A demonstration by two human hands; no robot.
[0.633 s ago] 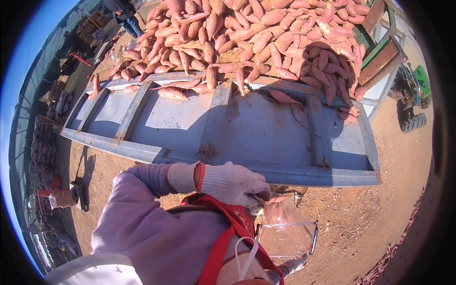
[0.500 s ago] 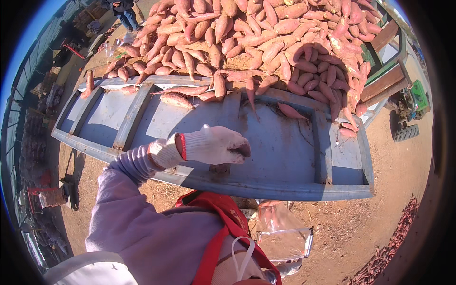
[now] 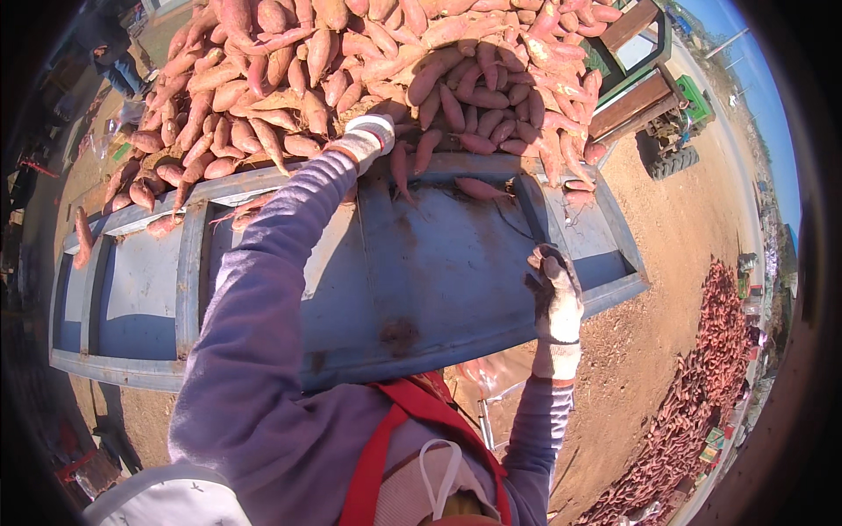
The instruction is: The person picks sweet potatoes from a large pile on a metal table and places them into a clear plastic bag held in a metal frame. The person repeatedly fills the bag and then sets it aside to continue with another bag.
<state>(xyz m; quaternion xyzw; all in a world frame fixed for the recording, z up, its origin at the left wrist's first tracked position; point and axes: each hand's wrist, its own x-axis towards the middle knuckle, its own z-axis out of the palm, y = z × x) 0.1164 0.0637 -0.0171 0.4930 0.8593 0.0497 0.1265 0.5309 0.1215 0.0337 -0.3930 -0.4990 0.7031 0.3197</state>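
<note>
My left hand [image 3: 368, 136], in a white knit glove, reaches into the front of a pile of pink sweet potatoes [image 3: 267, 66]; its fingers are hidden behind the glove. My right hand [image 3: 554, 294], in a dirt-stained glove, is raised over the right part of a blue-grey metal tailgate [image 3: 438, 289], fingers loosely bent and apart, nothing visible in them. A loose sweet potato [image 3: 481, 188] lies on the tailgate's upper part, above and left of that hand. Below the tailgate a clear plastic bag [image 3: 478, 373] shows beside my red apron strap.
A person [image 3: 114, 53] stands at upper left beyond the pile. A green tractor [image 3: 693, 103] with a large tyre is at upper right, beside wooden side boards [image 3: 631, 118]. Another long heap of sweet potatoes [image 3: 715, 342] lies on the dirt ground at right.
My left hand has moved from low over the tailgate up into the pile. My right hand has risen from beside the bag to above the tailgate. The view has shifted toward the right.
</note>
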